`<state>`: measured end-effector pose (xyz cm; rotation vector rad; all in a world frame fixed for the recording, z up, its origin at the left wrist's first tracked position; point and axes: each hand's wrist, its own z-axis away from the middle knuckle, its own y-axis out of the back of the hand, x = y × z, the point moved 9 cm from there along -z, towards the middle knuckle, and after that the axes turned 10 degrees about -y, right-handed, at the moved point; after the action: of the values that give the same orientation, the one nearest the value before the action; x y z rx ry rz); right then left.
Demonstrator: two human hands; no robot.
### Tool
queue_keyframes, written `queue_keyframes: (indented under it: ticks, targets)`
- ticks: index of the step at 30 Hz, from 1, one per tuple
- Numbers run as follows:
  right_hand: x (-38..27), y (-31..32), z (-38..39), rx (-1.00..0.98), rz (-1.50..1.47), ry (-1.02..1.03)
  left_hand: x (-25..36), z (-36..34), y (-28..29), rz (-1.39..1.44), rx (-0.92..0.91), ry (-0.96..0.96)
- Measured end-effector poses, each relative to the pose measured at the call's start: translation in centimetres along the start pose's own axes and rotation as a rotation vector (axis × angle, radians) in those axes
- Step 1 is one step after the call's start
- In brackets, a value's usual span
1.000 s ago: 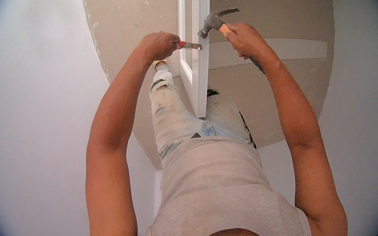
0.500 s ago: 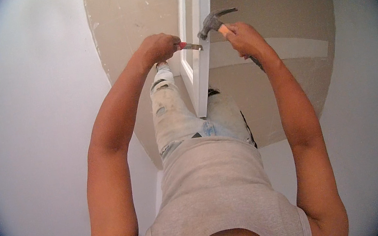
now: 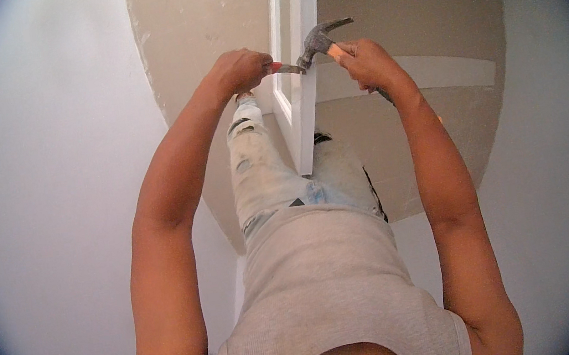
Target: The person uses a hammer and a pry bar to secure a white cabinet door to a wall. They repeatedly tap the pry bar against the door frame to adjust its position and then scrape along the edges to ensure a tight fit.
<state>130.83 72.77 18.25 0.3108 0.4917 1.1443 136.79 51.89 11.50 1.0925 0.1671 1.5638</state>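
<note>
My left hand (image 3: 241, 69) is closed on a red-handled chisel (image 3: 287, 69), its metal end at the edge of a white panelled door (image 3: 311, 131), which stands on its side between my legs. My right hand (image 3: 363, 63) grips a claw hammer (image 3: 318, 40) with an orange and black handle. The hammer's face is right beside the chisel's metal end; I cannot tell whether they touch.
My legs in torn pale jeans (image 3: 260, 181) straddle the door. The beige floor (image 3: 425, 152) has a lighter strip (image 3: 443, 70) across it behind the door. White walls (image 3: 58, 207) curve up on both sides.
The hammer head has moved slightly down and left toward the chisel's metal end, along with my right hand. My left hand and the door have stayed nearly in place.
</note>
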Motion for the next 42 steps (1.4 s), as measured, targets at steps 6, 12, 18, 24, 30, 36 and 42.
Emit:
queue_keyframes:
  ticks: [6,12,18,24,30,36,42]
  targets:
    - [0.2,0.0,-1.3,0.002,0.104,0.067,0.6,-0.3,0.4,-0.013,-0.023,-0.005]
    - [0.0,0.3,-0.5,0.003,0.0,0.048,-0.3,-1.0,-0.8,0.019,-0.052,-0.026]
    - [-0.3,0.4,-0.5,-0.009,0.027,0.054,0.5,-0.5,0.1,0.003,-0.022,-0.005]
    - [-0.3,0.0,-0.7,-0.041,0.123,0.07,0.3,-0.2,-0.3,-0.018,-0.018,0.009]
    - [0.2,-0.1,-1.2,-0.051,0.123,0.074,0.1,-0.4,-0.4,-0.005,-0.042,0.025]
    - [0.9,0.1,-0.8,0.028,0.022,0.071,0.8,0.1,-0.8,-0.016,-0.054,0.047]
    - [-0.4,0.7,-0.8,-0.013,0.058,0.095,1.1,0.8,0.5,-0.009,-0.007,0.042]
